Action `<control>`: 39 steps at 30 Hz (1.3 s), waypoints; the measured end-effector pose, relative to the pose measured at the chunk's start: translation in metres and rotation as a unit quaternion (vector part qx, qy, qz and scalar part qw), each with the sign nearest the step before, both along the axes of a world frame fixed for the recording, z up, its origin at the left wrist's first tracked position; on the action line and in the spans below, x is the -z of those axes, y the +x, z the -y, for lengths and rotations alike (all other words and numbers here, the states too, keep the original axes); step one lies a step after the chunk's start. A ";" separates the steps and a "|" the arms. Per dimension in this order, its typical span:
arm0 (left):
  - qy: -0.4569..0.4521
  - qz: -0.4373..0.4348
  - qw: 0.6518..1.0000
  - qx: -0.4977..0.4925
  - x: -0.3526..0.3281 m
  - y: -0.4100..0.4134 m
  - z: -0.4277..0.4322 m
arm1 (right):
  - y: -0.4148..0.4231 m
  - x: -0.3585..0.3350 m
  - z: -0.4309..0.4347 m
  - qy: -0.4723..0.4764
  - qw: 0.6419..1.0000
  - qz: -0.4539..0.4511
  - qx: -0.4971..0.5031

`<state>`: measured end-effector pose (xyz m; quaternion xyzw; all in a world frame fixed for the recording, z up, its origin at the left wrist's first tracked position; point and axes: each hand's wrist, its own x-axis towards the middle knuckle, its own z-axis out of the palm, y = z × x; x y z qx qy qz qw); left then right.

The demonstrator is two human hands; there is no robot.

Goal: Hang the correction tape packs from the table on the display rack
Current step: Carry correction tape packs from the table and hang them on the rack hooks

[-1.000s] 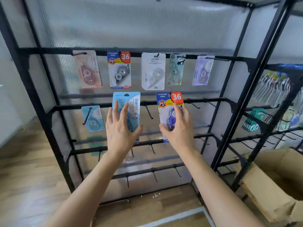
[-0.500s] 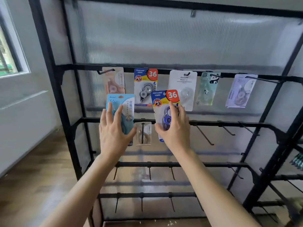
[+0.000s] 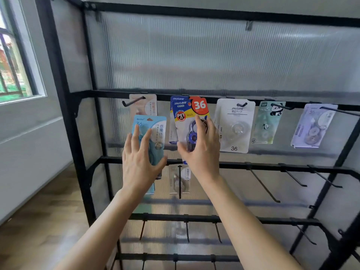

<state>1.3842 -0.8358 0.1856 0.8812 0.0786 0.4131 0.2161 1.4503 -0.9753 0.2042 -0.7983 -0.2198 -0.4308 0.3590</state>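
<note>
My left hand (image 3: 141,162) holds a light blue correction tape pack (image 3: 155,131) in front of the black display rack (image 3: 214,94), just below a pink pack (image 3: 145,105) hanging on the top row's leftmost hook. My right hand (image 3: 200,151) grips a blue, yellow and red "36" pack (image 3: 190,111), raised over an identical pack hanging on the top row. A white pack (image 3: 234,125), a green panda pack (image 3: 267,123) and a lilac pack (image 3: 312,126) hang further right. One clear pack (image 3: 180,179) hangs on the second row.
Bare black hooks (image 3: 263,184) stick out from the second and lower bars. A frosted ribbed panel backs the rack. A window (image 3: 15,61) is on the left wall above a wooden floor (image 3: 39,221).
Both hands rose with their packs from the second row up to the top row. The view swung left and up, so the cardboard box and neighbouring rack left the frame.
</note>
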 end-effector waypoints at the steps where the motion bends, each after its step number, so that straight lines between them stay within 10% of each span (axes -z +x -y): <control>1: 0.003 0.006 1.000 0.005 0.000 0.004 -0.002 | 0.002 -0.001 -0.003 0.000 1.000 0.002 0.005; 32: 0.009 0.057 0.998 0.038 0.024 0.039 -0.041 | 0.067 -0.007 -0.039 -0.168 0.970 -0.158 0.073; 39: -0.007 0.047 0.998 0.037 0.046 0.017 -0.047 | 0.035 0.028 -0.038 -0.131 0.985 -0.083 0.078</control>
